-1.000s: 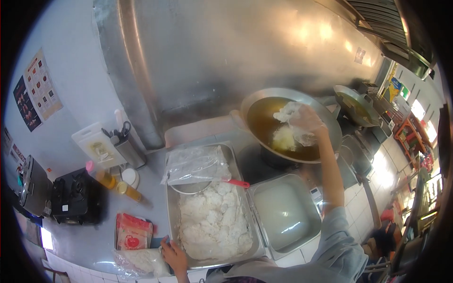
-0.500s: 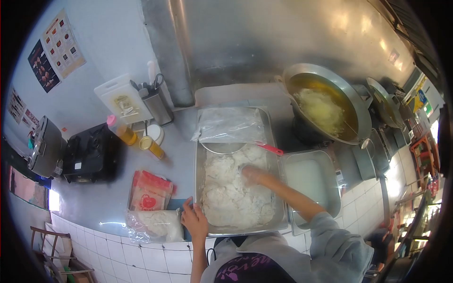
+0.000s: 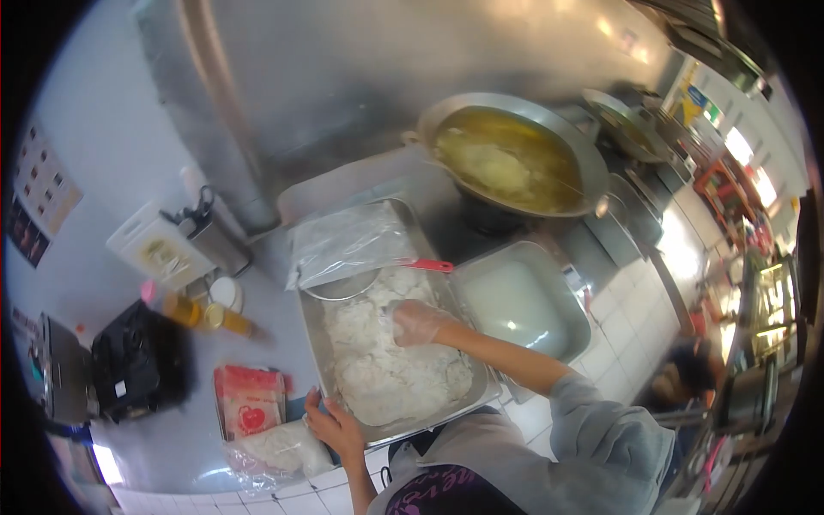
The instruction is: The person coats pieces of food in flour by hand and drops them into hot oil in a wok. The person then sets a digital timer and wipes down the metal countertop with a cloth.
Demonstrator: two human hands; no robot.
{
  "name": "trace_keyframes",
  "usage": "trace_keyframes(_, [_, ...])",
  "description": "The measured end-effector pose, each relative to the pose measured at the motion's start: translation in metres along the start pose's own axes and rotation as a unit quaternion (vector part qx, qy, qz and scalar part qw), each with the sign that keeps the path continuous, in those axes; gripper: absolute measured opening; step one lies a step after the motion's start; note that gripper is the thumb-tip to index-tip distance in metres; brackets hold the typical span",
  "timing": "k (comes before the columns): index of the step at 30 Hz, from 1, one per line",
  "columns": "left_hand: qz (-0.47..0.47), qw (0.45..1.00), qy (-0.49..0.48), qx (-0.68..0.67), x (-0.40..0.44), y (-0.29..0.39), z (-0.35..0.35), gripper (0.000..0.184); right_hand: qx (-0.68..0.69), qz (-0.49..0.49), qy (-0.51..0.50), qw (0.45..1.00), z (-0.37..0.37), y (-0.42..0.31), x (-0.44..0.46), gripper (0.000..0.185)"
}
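A large metal tray (image 3: 324, 360) in front of me holds lumpy white flour (image 3: 399, 378). My right hand (image 3: 416, 323), in a clear plastic glove, presses down into the flour near the middle of the tray. Its fingertips are hidden there, so I cannot tell whether they grip anything. At the tray's front left corner rests my left hand (image 3: 336, 429), bare, fingers apart and nothing seen in it. Across the back of the tray lie a clear plastic bag (image 3: 352, 245) and a round strainer with a red handle (image 3: 432, 265).
Right of the tray stands a pan of whitish liquid (image 3: 511, 300). Behind it, a big wok (image 3: 446, 110) holds oil with pale food frying. To the left are red-and-white packets (image 3: 249, 402), a bag of white powder (image 3: 275, 455), bottles (image 3: 227, 321), a knife holder (image 3: 221, 245) and a black stove (image 3: 142, 360).
My view has turned, so the scene sits tilted and further left. My right hand, blurred before, is now clearer and still in the flour. The left hand stays by the tray corner.
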State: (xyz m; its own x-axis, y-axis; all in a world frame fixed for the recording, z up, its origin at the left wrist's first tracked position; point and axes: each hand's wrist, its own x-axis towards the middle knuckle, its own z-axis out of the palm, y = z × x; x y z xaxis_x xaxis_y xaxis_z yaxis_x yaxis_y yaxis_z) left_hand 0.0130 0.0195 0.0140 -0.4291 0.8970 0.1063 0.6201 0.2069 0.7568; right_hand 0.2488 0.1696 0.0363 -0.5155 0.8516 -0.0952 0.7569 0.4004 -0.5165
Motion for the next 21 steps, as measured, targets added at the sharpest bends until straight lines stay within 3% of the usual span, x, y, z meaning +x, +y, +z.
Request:
trace_keyframes(2, [0.028,0.999,0.023,-0.019,0.000,0.006,-0.001,0.037,-0.002,0.050,0.031,0.998,-0.006,-0.006,-0.005,0.041])
trace_keyframes(4, [0.074,0.996,0.045,-0.016,0.001,0.006,0.001,0.037,0.069,-0.062,0.099,0.991,-0.013,-0.004,-0.010,0.042])
trace_keyframes(8, [0.187,0.976,0.108,0.001,-0.026,0.051,-0.008,0.037,0.069,-0.058,0.143,0.986,-0.025,0.008,-0.008,0.034])
trace_keyframes(10, [0.184,0.979,0.084,-0.026,-0.058,0.082,-0.015,0.034,0.087,-0.096,0.167,0.977,-0.047,0.024,-0.007,0.033])
trace_keyframes(11, [0.127,0.964,-0.134,-0.192,-0.075,0.101,-0.021,0.034,0.094,-0.127,0.183,0.970,-0.058,0.038,-0.007,0.033])
trace_keyframes(12, [0.064,0.873,-0.338,-0.345,-0.091,0.117,-0.017,0.036,0.093,-0.110,0.158,0.977,-0.097,0.030,-0.023,0.034])
trace_keyframes(14, [0.050,0.702,-0.584,-0.405,-0.124,0.146,0.013,0.038,0.090,-0.108,0.164,0.976,-0.169,0.020,-0.049,0.038])
trace_keyframes(16, [0.194,0.627,-0.696,-0.291,-0.158,0.178,0.062,0.041,0.063,-0.110,0.200,0.972,-0.224,0.028,-0.064,0.043])
trace_keyframes(18, [0.052,0.583,-0.779,-0.224,-0.190,0.223,0.108,0.040,0.072,-0.115,0.216,0.967,-0.279,0.034,-0.085,0.049])
trace_keyframes(20, [0.074,0.530,-0.786,-0.310,-0.233,0.208,0.192,0.037,0.060,-0.105,0.201,0.972,-0.327,0.052,-0.098,0.050])
trace_keyframes(21, [0.094,0.544,-0.779,-0.298,-0.252,0.202,0.233,0.038,0.069,-0.120,0.193,0.971,-0.349,0.059,-0.112,0.049])
